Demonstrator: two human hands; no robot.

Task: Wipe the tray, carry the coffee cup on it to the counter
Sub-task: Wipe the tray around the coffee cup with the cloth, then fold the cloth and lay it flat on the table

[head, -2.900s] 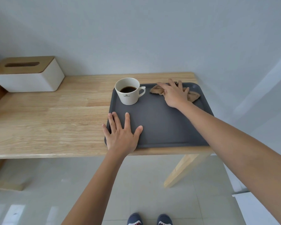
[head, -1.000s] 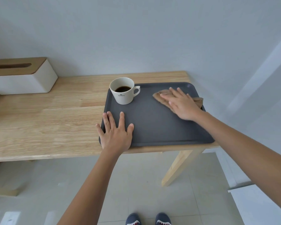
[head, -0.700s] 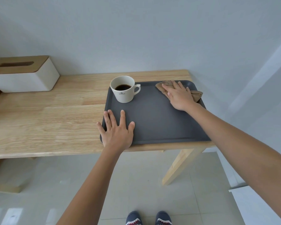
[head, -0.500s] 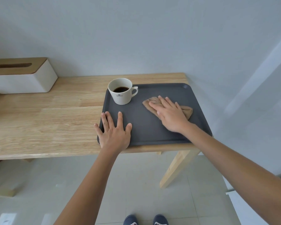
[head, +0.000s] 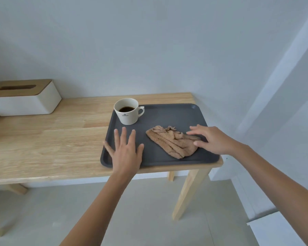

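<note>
A dark grey tray [head: 176, 116] lies flat at the right end of the wooden tabletop [head: 43, 139], its long axis running from 9 o'clock to 3 o'clock, its near edge close to the tabletop's front edge. In the tray's far-left corner, toward 10 o'clock, stands a white coffee cup [head: 127, 113], upright and part-filled with dark coffee, its handle pointing to 3 o'clock. A crumpled tan cloth [head: 172, 142] lies on the tray floor right of centre, its long axis slanting from 10 o'clock to 4 o'clock, with a loose fringe at the far end.

The left hand [head: 125, 153] rests over the tray's near-left corner, palm down, fingers spread and pointing to 12 o'clock; its grip is released and holds nothing. The right hand [head: 213, 141] reaches in from 4 o'clock, palm down, fingers extended toward 9 o'clock. Its fingertips [head: 191, 133] lie at the cloth's right-hand edge; the grip is slack and unclenched, and whether the fingers press the cloth or merely hover over it cannot be judged with certainty from this view. Both forearms are bare and extended.

At the far-left end of the tabletop, toward 9 o'clock and well apart from the tray, stands a white tissue box [head: 23, 102] with a slotted wooden lid.
</note>
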